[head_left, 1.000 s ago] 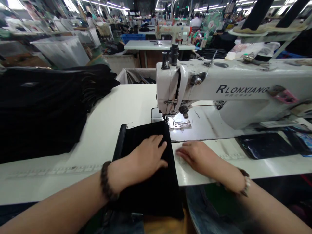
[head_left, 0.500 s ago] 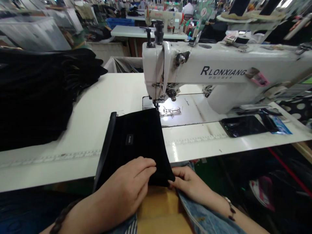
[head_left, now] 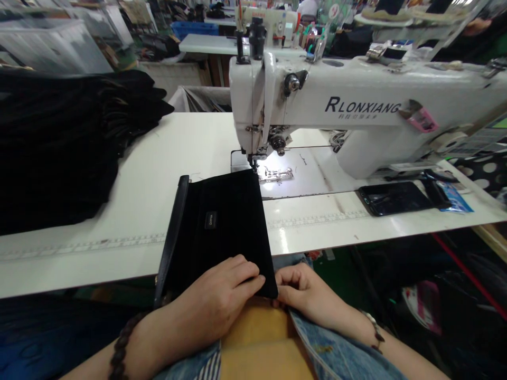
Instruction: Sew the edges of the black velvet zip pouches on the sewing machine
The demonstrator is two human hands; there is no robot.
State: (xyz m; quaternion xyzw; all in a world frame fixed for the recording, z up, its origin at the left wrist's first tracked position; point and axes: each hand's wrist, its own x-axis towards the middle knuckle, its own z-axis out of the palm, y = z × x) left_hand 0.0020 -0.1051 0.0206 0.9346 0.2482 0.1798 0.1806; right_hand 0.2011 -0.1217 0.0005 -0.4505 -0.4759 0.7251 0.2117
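A black fabric bag piece (head_left: pixel 233 211) with a small label (head_left: pixel 211 220) and a smooth dark strip along its left edge lies over the front of the sewing table. Its far right corner is at the needle and presser foot (head_left: pixel 253 162) of a white sewing machine (head_left: pixel 309 95). My left hand (head_left: pixel 222 295) rests on the near part of the piece, fingers together and bent against it. At the near right corner, my right hand (head_left: pixel 297 285) pinches the edge between thumb and fingers. The piece's underside is hidden.
A heap of black pieces (head_left: pixel 59 153) covers the table's left side. On the right lie a phone (head_left: pixel 396 198) and a blue packet (head_left: pixel 455 198). A printed ruler strip (head_left: pixel 87 246) runs along the front edge. Other machines and tables stand behind.
My left hand has shifted slightly right, towards the right edge of the black piece. My right hand keeps its pinch at the corner, which now lies straighter. The camera view has shifted a little.
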